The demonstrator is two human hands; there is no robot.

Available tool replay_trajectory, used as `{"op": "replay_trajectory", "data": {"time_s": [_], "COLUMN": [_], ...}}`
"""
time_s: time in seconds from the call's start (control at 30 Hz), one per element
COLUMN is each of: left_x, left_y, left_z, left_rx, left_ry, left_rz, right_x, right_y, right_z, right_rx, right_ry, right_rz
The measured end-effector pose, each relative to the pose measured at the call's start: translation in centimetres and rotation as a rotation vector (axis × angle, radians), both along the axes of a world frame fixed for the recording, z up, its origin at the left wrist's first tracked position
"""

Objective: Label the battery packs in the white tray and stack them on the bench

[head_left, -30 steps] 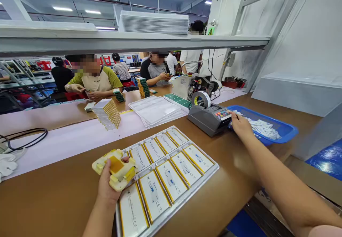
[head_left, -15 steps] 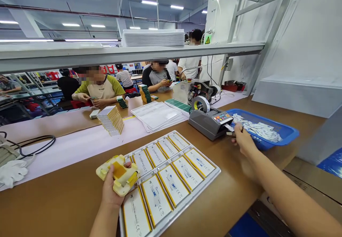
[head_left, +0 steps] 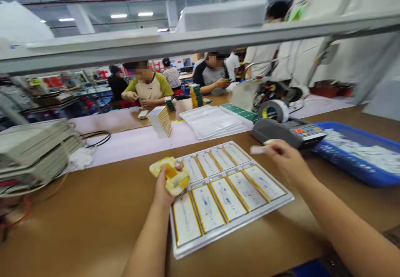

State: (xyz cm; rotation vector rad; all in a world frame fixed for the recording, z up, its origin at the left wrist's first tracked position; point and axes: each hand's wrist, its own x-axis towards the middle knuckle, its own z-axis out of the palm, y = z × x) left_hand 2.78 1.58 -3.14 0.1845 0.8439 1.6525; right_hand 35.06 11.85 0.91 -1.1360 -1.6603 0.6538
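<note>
My left hand (head_left: 165, 183) is wrapped round a pale yellow plastic fixture (head_left: 176, 181) with an amber patch, above the left edge of a clear tray (head_left: 225, 231). Flat white battery packs (head_left: 226, 198) with yellow edges lie in two rows in that tray. Pinched in my right hand (head_left: 286, 156) is a short strip of whitish tape (head_left: 258, 149), held over the brown bench beyond the tray's right side. Just behind that hand stands a grey tape dispenser (head_left: 289, 133) with a roll of tape (head_left: 274, 111) at its back.
A blue basket (head_left: 350, 166) of small white pieces stands at the right. Clear trays (head_left: 212, 123) and a stack of white packs (head_left: 160, 121) lie farther back. Grey equipment (head_left: 34, 156) sits at the left. A shelf (head_left: 187, 43) crosses above; several people work beyond.
My right hand has come away from the dispenser, moving left toward the tray with the tape strip. My left hand still holds the fixture. The view has turned left.
</note>
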Motion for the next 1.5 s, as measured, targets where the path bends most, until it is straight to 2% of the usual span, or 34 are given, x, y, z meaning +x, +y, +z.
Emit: {"op": "replay_trajectory", "data": {"time_s": [0.07,0.1,0.13,0.2,0.3,0.4,0.53,0.63,0.73,0.83,0.93,1.07,1.17,1.27,1.5], "left_x": [0.0,-0.1,-0.4,-1.1,-2.3,-3.0,-3.1,-2.9,-2.7,-2.5,-2.1,-1.6,-1.4,-1.5,-1.8], "left_y": [-0.1,-0.2,-0.3,-0.6,-0.8,-0.6,-0.4,-0.6,-0.8,-0.9,-0.7,-0.5,-0.3,-0.1,0.3], "left_z": [0.0,-0.1,0.0,0.0,0.0,-0.4,-0.8,-0.5,-0.1,0.1,0.1,-0.1,-0.3,-0.3,-0.3], "left_rx": [0.041,0.067,0.101,0.163,0.189,0.112,0.078,0.093,0.075,0.128,0.207,0.185,0.123,0.081,0.021], "left_ry": [-0.028,-0.047,-0.069,-0.109,-0.149,-0.172,-0.166,-0.16,-0.15,-0.136,-0.131,-0.135,-0.13,-0.14,-0.136], "left_rz": [0.036,0.06,0.092,0.162,0.283,0.373,0.378,0.358,0.338,0.3,0.218,0.113,0.076,0.094,0.085], "right_x": [-5.5,-8.1,-10.6,-14.5,-17.7,-18.6,-19.3,-19.6,-19.0,-17.7,-16.9,-17.7,-18.5,-18.8,-18.7], "right_y": [-3.4,-5.0,-6.5,-8.6,-9.4,-9.0,-8.3,-7.8,-6.9,-5.9,-5.7,-6.5,-6.6,-6.1,-4.5], "right_z": [0.2,0.2,0.2,-0.2,-1.2,-1.8,-2.2,-2.6,-2.5,-1.8,-1.2,-1.7,-2.4,-2.8,-2.9], "right_rx": [-0.033,-0.053,-0.074,-0.093,-0.075,-0.081,-0.22,-0.222,-0.203,-0.136,0.05,0.229,0.219,0.146,0.106], "right_ry": [-0.341,-0.458,-0.562,-0.719,-0.904,-1.0,-0.988,-0.937,-0.829,-0.738,-0.85,-0.956,-0.938,-0.901,-0.833], "right_rz": [0.558,0.757,0.883,1.011,1.033,0.976,0.819,0.786,0.848,0.947,0.938,0.901,0.917,0.963,1.166]}}
